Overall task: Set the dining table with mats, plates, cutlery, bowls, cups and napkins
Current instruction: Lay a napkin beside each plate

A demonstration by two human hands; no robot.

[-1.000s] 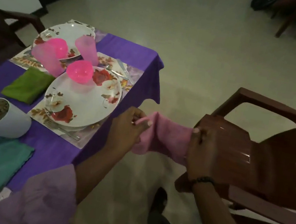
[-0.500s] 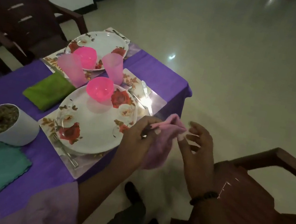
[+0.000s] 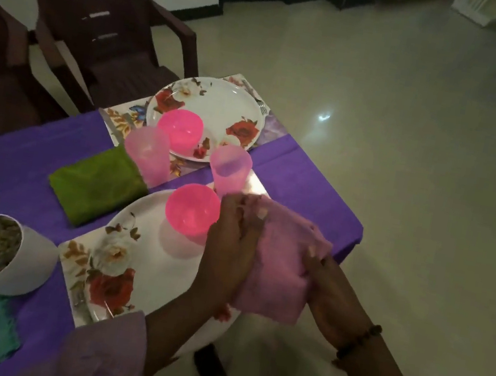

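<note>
Mostly set already — both visible places at frame centre have mats, plates, bowls, cups; left hand [image 3: 232, 247] and right hand [image 3: 330, 285] hold the pink napkin [image 3: 280, 264], not yet laid down.

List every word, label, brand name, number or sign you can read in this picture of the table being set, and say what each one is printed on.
None: no readable text shows anywhere in the head view.
The plates and mats carry flower patterns only.
The cups, bowls, green napkin and the pink napkin held by the left hand and right hand are plain.
</note>
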